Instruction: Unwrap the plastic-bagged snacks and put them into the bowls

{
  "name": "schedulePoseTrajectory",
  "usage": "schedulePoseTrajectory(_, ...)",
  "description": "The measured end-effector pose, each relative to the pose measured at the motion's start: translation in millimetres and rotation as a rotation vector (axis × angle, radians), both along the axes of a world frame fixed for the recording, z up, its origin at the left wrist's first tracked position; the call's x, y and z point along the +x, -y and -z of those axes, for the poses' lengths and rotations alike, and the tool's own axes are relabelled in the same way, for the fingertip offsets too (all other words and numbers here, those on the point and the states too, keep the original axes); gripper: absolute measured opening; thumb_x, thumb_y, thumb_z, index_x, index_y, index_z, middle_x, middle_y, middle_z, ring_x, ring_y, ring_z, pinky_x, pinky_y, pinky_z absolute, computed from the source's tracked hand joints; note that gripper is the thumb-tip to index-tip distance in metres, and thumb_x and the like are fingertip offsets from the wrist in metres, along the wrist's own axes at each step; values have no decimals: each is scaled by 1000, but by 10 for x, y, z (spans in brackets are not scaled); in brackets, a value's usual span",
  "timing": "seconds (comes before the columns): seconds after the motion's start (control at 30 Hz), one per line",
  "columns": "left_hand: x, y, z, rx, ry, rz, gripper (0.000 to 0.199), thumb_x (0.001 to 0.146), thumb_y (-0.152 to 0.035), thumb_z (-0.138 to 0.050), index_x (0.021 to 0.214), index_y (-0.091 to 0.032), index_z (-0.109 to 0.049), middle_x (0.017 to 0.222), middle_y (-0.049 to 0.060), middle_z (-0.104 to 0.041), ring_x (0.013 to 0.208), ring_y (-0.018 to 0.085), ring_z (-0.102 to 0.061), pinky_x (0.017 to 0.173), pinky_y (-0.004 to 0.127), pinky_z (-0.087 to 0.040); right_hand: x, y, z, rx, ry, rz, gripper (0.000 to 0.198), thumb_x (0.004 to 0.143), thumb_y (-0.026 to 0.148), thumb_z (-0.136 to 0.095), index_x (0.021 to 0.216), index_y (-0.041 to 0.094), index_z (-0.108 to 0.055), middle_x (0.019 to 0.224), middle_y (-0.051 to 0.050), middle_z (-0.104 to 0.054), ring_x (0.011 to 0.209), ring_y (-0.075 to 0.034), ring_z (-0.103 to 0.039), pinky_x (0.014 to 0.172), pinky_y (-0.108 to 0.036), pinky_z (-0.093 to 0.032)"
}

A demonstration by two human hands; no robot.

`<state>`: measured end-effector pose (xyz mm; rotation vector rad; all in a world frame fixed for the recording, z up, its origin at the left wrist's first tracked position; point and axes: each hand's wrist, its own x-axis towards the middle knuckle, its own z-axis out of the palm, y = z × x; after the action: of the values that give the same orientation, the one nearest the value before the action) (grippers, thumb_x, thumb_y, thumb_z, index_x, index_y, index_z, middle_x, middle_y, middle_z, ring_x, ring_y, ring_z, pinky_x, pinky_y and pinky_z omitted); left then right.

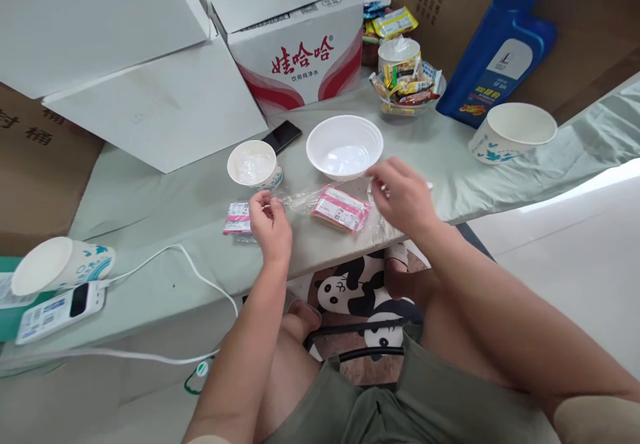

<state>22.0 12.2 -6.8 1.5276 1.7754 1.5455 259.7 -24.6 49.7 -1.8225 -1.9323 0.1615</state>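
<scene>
My left hand is closed, thumb and fingers pinched on the edge of a clear plastic bag that stretches to the right. A pink-and-white labelled packet lies in or under this film, between my hands. My right hand is closed too, its fingertips pinched near the front rim of a white plastic bowl; anything held there is too small to make out. Crumpled film lies beneath it. A second pink-and-white packet sits just left of my left hand, partly covered by it.
Behind my left hand stands a paper cup with clear plastic inside, beside a dark phone. Wrapped snacks fill a clear bowl. A blue bottle and paper tub stand right. Left are another tub, a power strip and cables.
</scene>
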Motion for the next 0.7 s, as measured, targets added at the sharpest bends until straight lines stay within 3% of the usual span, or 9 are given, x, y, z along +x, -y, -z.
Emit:
schedulePoseTrajectory(0.07,51,81,-33,154,-225,8,16,88,-24,-54,102,-19,-58,100,9,-64,93,20,-63,83,35,-50,-113,27,25,-106,-16,-210,33,95,14,-43,119,18,-65,117,-11,-69,101,-22,-64,81,-31,-45)
schedulePoseTrajectory(0.13,143,175,-63,238,-453,173,12,87,-23,-54,96,-20,-60,102,10,-67,105,24,-63,96,41,-46,-196,29,49,-226,18,-279,37,93,15,-46,126,19,-63,118,-10,-71,101,-23,-65,77,-32,-44)
schedulePoseTrajectory(0.23,295,285,-99,112,-687,474,24,87,-24,-56,110,-22,-64,120,10,-71,120,27,-61,105,43,-38,-232,12,52,-322,109,-153,34,94,21,-45,123,22,-64,114,-8,-73,92,-26,-68,68,-33,-41)
schedulePoseTrajectory(0.3,348,308,-119,-35,-752,541,40,87,-24,-57,126,-23,-60,133,9,-68,125,27,-60,104,43,-37,-214,2,40,-368,159,-59,33,95,24,-42,117,23,-66,110,-8,-74,88,-27,-68,64,-33,-38)
schedulePoseTrajectory(0.4,325,280,-146,-153,-783,514,45,85,-20,-57,130,-22,-59,125,9,-72,116,27,-65,93,41,-39,-173,-9,35,-463,200,-2,34,97,32,-40,114,23,-67,104,-10,-75,87,-29,-68,62,-34,-36)
schedulePoseTrajectory(0.53,233,250,-164,-190,-822,500,20,84,-17,-54,99,-21,-67,93,5,-75,93,25,-70,83,39,-38,-169,-17,53,-510,197,53,45,92,57,-46,110,22,-68,100,-12,-74,88,-31,-67,63,-35,-38)
schedulePoseTrajectory(0.6,206,268,-167,-227,-838,516,10,84,-17,-55,87,-21,-64,82,3,-73,84,24,-69,80,39,-38,-206,-15,61,-442,216,13,45,91,55,-49,110,20,-68,104,-14,-72,94,-32,-66,68,-36,-41)
schedulePoseTrajectory(0.7,181,316,-177,-260,-873,503,7,82,-19,-56,76,-21,-58,79,3,-70,85,25,-67,79,40,-37,-307,-5,71,-309,254,-168,34,91,40,-51,112,19,-68,114,-14,-68,106,-31,-61,81,-39,-42)
